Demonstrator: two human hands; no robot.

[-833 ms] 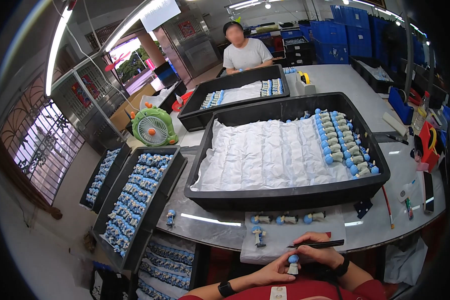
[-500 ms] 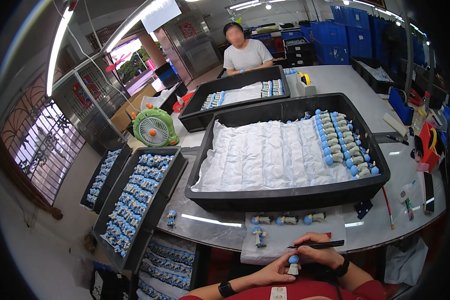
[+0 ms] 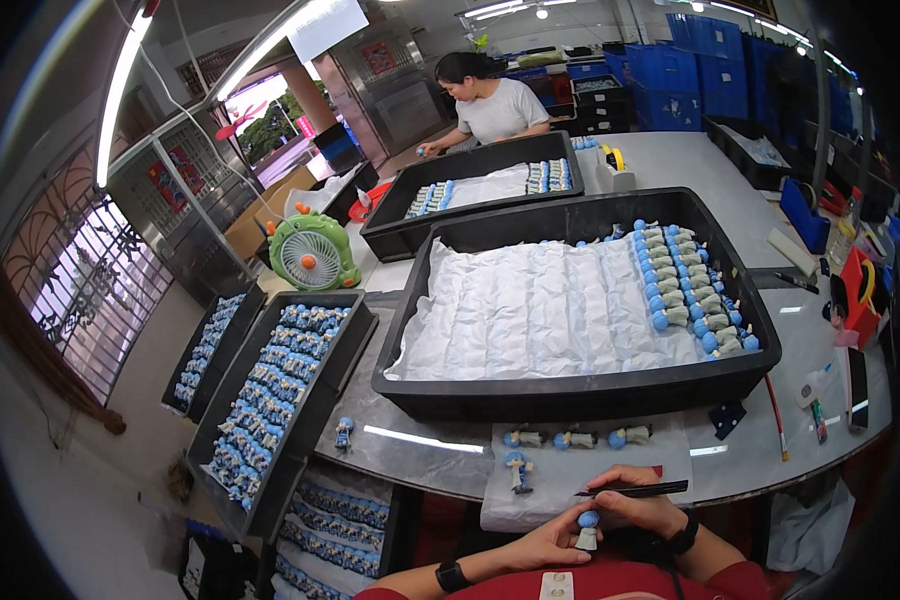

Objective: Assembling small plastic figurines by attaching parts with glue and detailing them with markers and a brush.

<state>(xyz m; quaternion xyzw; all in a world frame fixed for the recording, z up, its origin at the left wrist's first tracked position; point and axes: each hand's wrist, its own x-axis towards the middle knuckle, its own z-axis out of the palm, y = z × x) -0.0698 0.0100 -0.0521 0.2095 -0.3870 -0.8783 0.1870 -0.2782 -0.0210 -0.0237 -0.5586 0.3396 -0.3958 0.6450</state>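
Near the lower edge, my left hand (image 3: pixel 547 545) is closed around a small figurine (image 3: pixel 588 532) with a blue head and a pale body, held upright. My right hand (image 3: pixel 650 508) grips a slim, dark, pen-like tool (image 3: pixel 655 489), its thin tip pointing left above the figurine's head. Both hands are close together, the right fingers beside the figurine. Just beyond them is a white sheet (image 3: pixel 570 475) with a row of three lying figurines (image 3: pixel 575 440). Another figurine with blue-and-white clothing (image 3: pixel 517 472) lies on its left part.
A large black tray (image 3: pixel 560 398), lined with white paper, holds rows of figurines at its right. Beyond it are another black tray (image 3: pixel 390 245), a green fan (image 3: pixel 313 252) and a co-worker (image 3: pixel 500 108). Filled trays (image 3: pixel 202 470) stand left. A red brush (image 3: pixel 776 418) lies right.
The co-worker has turned toward the left and stretched an arm out beside the far tray. My hands, the figurine and the pen-like tool look almost unmoved; the view has shifted slightly.
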